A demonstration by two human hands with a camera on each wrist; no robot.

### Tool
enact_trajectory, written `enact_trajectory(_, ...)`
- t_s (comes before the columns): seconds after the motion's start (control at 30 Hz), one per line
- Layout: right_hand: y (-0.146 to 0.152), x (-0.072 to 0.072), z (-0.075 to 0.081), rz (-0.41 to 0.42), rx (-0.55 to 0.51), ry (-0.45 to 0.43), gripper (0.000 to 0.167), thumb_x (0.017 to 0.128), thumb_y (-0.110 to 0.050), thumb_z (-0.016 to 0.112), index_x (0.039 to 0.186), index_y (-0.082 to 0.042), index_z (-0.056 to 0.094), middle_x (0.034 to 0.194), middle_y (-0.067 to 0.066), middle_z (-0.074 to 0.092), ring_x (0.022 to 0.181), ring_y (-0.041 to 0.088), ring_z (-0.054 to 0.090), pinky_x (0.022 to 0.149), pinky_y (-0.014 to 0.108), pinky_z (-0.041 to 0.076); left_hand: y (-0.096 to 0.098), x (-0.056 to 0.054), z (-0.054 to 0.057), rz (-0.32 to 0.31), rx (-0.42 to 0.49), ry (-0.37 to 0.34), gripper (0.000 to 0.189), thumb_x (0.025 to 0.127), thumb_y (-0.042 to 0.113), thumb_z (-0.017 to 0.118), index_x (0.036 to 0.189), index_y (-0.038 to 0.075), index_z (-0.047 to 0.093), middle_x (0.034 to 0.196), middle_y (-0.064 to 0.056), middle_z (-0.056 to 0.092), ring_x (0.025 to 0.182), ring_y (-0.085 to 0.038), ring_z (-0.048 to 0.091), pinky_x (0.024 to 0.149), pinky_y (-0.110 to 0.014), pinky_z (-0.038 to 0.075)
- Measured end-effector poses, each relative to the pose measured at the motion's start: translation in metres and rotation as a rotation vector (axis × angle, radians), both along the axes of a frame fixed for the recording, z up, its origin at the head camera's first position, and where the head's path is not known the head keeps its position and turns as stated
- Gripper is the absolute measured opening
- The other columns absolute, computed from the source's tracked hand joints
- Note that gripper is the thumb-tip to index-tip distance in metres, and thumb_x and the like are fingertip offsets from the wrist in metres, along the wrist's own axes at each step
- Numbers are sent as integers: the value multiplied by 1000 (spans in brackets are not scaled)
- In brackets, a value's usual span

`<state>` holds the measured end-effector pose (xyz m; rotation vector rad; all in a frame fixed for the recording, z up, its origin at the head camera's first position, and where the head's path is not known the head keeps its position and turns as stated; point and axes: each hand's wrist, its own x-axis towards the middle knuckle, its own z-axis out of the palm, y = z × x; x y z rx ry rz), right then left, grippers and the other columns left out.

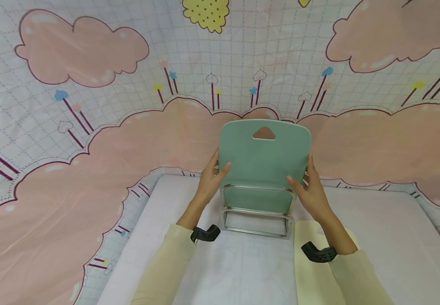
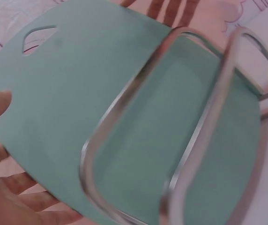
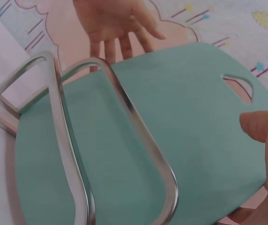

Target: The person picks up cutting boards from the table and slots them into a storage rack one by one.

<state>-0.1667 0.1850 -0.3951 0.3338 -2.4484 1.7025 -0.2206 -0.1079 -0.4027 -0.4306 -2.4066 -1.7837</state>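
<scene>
A green cutting board (image 1: 263, 159) with a triangular handle hole stands upright, its lower part behind the bars of a silver metal rack (image 1: 258, 211). My left hand (image 1: 210, 182) is at the board's left edge, fingers extended along that side. Its thumb stands off the front face, as the right wrist view shows. Opposite it, my right hand (image 1: 313, 195) is at the right edge with fairly straight fingers (image 2: 171, 9). The right thumb (image 3: 256, 124) overlaps the front face in the right wrist view; I cannot tell whether it touches. Fingertips are partly hidden behind the board.
The rack stands on a white table (image 1: 242, 271). A pale yellow sheet-like thing (image 1: 311, 279) lies beside it, partly under the right forearm. Behind the table hangs a pink and white cloth (image 1: 181, 140) with printed clouds.
</scene>
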Motion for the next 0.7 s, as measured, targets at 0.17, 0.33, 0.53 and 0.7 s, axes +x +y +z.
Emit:
enact_trajectory(0.17,6,5,-1,20,-9,-13,83,99,-24,55,151,-34,-9,157,17,0,140,44,13,107,61,18,1,8,-9,63,32,-9,65,97,37,56,152,17,27,132,-14,49,116,-29,53,90,-47,46)
enact_trajectory(0.33,16,16,-8,-5,24,-33,75,100,-27,53,154,-23,2,154,23,11,136,48,21,105,62,22,-1,21,-19,122,91,-4,62,97,35,57,148,8,34,136,-13,46,119,-31,48,96,-46,43)
enact_trajectory(0.53,20,35,-25,-30,37,-102,69,100,-28,52,154,-13,12,152,23,20,134,46,28,105,58,27,2,49,-26,166,212,56,47,99,20,55,142,3,42,138,-17,44,119,-35,47,94,-47,42)
enact_trajectory(0.7,27,49,-40,-69,72,-106,64,102,-30,48,154,-10,17,150,22,28,131,43,34,102,58,32,9,76,-25,164,226,85,41,99,7,52,136,-7,44,135,-24,44,118,-40,47,90,-45,44)
